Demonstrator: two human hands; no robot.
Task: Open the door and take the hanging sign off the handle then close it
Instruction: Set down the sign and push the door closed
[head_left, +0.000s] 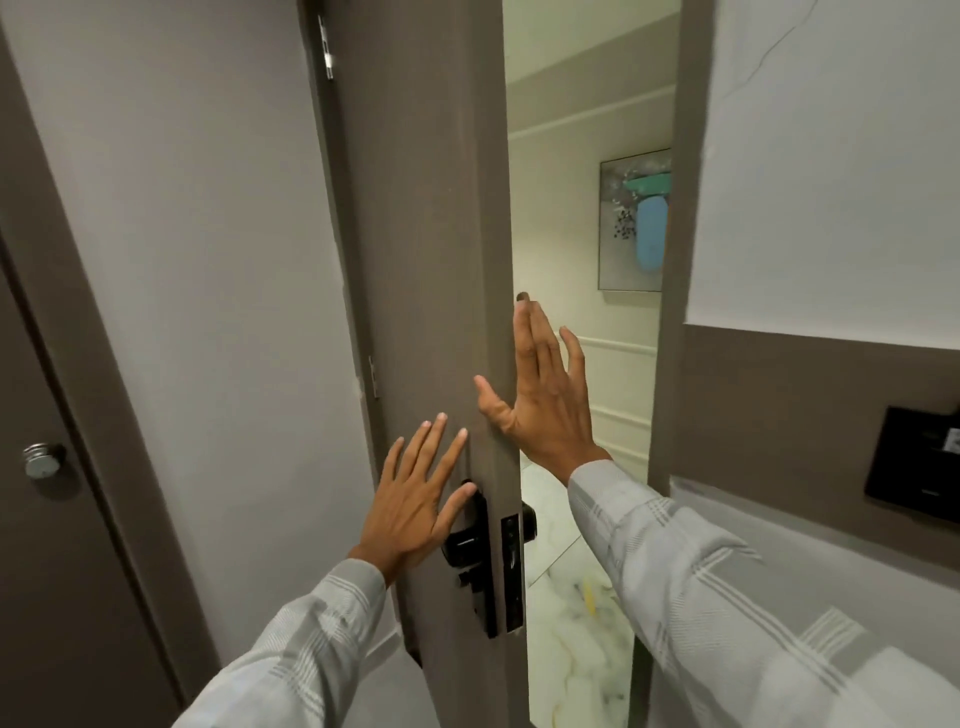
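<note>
Nearest to the camera, two sleeves (727, 587) of pale checked cloth reach forward. The left hand (415, 499) lies flat with spread fingers on the inner face of the door (431, 260), just beside the black handle (464, 543); it holds nothing, and its thumb rests at the top of the lock plate. The right hand (540, 400) is also open and empty, its fingers straight, its thumb on the door's free edge above the latch plate (511, 569). The door stands partly open. No hanging sign can be seen on the part of the handle that shows. Through the gap a marbled floor (576, 623) appears, and farther away a framed picture (636, 221) hangs on the pale wall.
</note>
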